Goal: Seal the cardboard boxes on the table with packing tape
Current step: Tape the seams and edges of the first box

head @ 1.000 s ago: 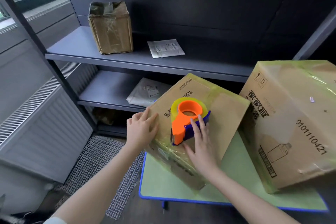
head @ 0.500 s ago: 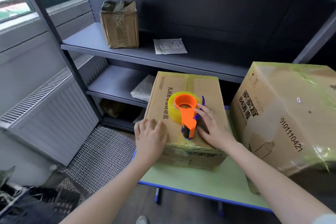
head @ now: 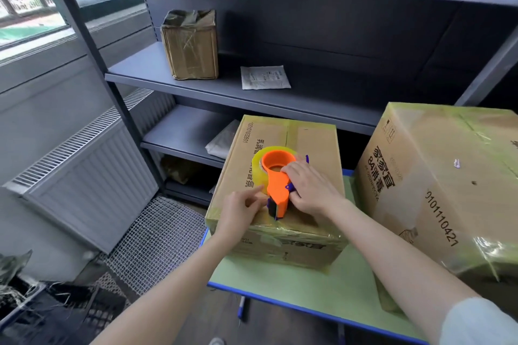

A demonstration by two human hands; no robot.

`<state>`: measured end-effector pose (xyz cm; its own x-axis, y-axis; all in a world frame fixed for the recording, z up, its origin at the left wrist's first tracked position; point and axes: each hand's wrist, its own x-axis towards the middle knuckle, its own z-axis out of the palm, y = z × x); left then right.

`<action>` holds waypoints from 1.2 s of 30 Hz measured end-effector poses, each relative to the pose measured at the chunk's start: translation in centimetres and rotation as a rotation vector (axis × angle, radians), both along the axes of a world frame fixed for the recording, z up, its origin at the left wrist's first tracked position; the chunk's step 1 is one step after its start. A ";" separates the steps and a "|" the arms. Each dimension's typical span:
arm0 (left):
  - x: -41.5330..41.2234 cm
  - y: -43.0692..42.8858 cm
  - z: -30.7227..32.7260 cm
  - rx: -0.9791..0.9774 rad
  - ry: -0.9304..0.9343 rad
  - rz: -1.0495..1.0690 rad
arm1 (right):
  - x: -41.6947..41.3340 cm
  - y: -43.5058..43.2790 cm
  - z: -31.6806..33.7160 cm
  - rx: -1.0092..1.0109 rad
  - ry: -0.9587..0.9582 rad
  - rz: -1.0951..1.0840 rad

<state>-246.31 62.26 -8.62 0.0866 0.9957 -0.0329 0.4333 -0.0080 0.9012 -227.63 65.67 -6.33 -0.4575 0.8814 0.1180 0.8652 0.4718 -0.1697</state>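
Now my right hand (head: pixel 311 187) is wrapped around the orange tape dispenser (head: pixel 276 190), fingers curled over its handle. The dispenser lies on top of the smaller cardboard box (head: pixel 316 140), its cutting end near the box's front edge. My left hand (head: pixel 241 213) rests on the box top just beside that end, index finger stretched to the yellowish tape roll (head: pixel 256 169); I cannot tell whether it pinches any tape. The box stands on the green table (head: pixel 322 291), near a larger cardboard box (head: pixel 448 176) on my right. Behind, a grey shelf (head: pixel 196 87) carries a taped parcel (head: pixel 190 45) and a paper packet (head: pixel 265 77).
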 end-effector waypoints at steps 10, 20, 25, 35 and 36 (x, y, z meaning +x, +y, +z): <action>-4.5 0.0 4.0 0.165 0.141 -0.003 | -2.0 -1.1 1.5 0.299 0.261 0.038; -6.0 1.9 9.3 -0.207 0.141 -0.138 | -3.9 -0.5 8.5 -0.483 0.331 -0.136; -6.8 2.5 8.0 -0.262 0.110 -0.075 | -4.3 -3.0 8.6 -0.253 0.100 0.023; -9.8 1.5 4.9 -0.282 0.145 -0.088 | -6.9 -4.3 9.1 -0.155 -0.262 0.123; -10.2 1.2 4.9 -0.288 0.120 -0.093 | -7.1 -4.5 9.2 -0.150 -0.282 0.139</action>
